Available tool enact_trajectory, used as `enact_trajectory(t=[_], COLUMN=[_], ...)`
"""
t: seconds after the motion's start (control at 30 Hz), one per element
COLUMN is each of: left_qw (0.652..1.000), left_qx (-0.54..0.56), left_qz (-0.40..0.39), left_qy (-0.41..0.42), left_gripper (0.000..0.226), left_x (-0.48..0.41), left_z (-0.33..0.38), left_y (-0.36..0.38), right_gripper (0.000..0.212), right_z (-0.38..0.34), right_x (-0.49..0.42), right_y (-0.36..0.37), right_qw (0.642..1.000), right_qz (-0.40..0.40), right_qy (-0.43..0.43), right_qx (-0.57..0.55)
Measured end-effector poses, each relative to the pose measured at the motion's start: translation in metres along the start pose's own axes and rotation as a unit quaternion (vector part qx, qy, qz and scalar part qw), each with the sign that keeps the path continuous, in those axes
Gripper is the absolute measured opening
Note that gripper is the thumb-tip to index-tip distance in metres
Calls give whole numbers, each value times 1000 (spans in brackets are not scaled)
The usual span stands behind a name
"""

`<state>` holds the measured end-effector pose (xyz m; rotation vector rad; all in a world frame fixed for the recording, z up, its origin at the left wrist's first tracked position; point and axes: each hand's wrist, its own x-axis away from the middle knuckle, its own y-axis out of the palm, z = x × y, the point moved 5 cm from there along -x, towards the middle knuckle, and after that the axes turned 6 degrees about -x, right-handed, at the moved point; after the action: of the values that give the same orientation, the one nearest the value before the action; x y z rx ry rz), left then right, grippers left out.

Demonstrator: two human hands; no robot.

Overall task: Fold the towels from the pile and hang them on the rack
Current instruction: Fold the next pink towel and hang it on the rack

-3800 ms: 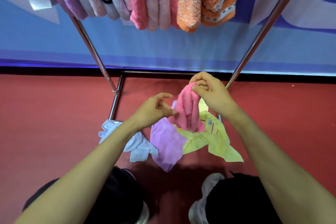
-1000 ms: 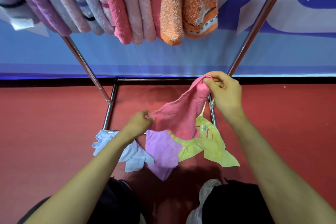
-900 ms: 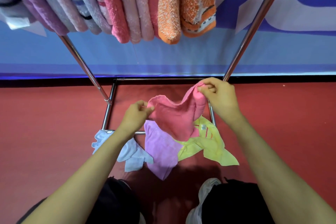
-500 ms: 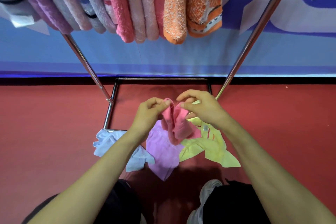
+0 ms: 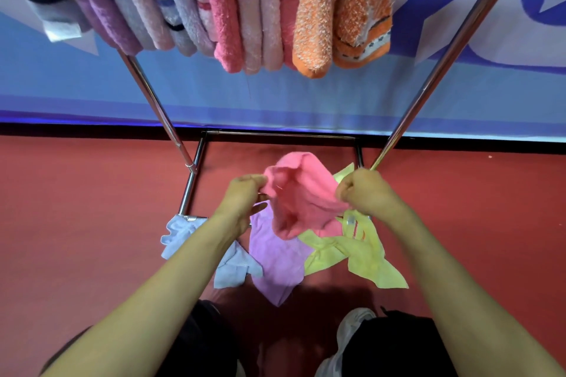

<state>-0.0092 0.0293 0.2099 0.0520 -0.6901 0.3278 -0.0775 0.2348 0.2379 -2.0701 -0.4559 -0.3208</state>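
While the left hand [image 5: 242, 193] pinches one edge of the pink towel [image 5: 303, 202] between curled fingers and thumb, the right hand [image 5: 364, 193] is fisted round the opposite edge. The towel sags slack between them, bunched into a soft pouch of thin, smooth-napped cloth, raised just over the pile.

The pile lies on the red floor [image 5: 92, 208] at the front bar of the rack's base:
- purple towel [image 5: 275, 257]: flat, with a pointed lower corner.
- yellow towel [image 5: 361, 254]: crumpled, with spiky corners, partly under the pink one.
- light blue towel [image 5: 183, 231]: wrinkled, at the base's front-left corner, partly hidden by the left forearm.

The rack [image 5: 453, 49] is shiny chrome tube, with two slanted uprights and a rectangular base frame. Along the top, folded hung towels [image 5: 269, 9] sit side by side in thick fluffy terry, lilac, pale pink and hot pink. A shaggy orange towel [image 5: 315, 15] and an orange-and-white patterned towel [image 5: 364, 9] are at the right end. A glossy blue-and-white banner [image 5: 306, 101] stands behind. A white shoe [image 5: 349, 327] and dark trousers [image 5: 398, 346] are at the bottom edge.
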Motion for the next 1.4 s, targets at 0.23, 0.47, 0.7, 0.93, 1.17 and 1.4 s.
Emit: enact_trajectory(t=[0.23,0.47,0.7,0.93,1.17,1.4], left_qw=[993,983,982,973,971,964], left_qx=[-58,58,104,90,107,34], left_qz=[-20,-58,-41,-47,-58,-77], left_qy=[99,163,152,205,206,253], left_gripper=[21,10,19,23,16,25], left_x=[2,22,21,28,28,33], left_z=[9,16,17,21,21,24], left_y=[9,23,21,22,24,30], right_gripper=[7,11,33,25,7,11], right_z=[-21,-44,-47,-49,-50,-45], right_x=[7,17,12,17,17,13], right_y=[4,16,15,4,-5,-3], right_qw=[921,888,923,915,924,929], right_qz=[-71,-73,-31,18,117,151], right_qy=[-57,-108,-131,-181,-245,-255], right_qx=[-379,-440,-361,-360,-270,-221])
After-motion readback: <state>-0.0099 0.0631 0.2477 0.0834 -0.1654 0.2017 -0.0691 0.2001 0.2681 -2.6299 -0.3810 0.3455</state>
